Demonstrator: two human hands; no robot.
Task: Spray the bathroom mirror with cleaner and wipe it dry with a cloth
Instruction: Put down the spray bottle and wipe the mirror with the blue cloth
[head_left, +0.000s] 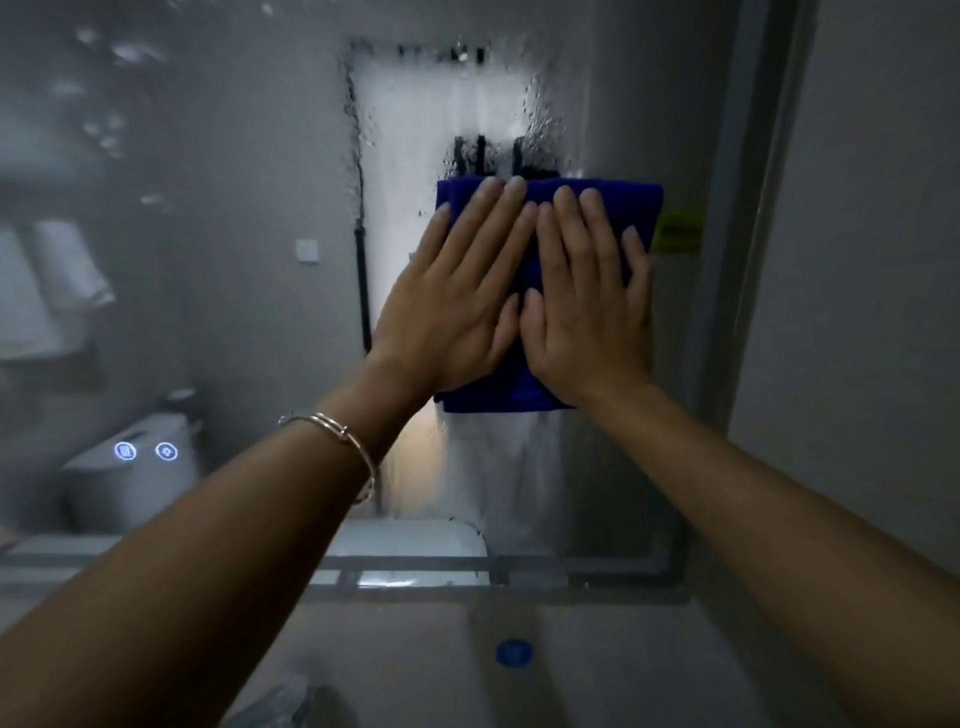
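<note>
A folded blue cloth (641, 205) lies flat against the bathroom mirror (218, 171), right of centre. My left hand (457, 291) and my right hand (587, 296) press on it side by side, palms flat and fingers spread, thumbs touching. Droplets and streaks of cleaner cover the glass above and left of the cloth. The strip of glass below the cloth looks smeared. A silver bracelet circles my left wrist.
The mirror's frame (748, 260) runs down the right side, with a plain wall beyond it. A yellow sticker (678, 231) sits by the cloth. Two lit touch icons (145, 451) glow at lower left. Below are the counter (415, 649) and a blue cap (514, 652).
</note>
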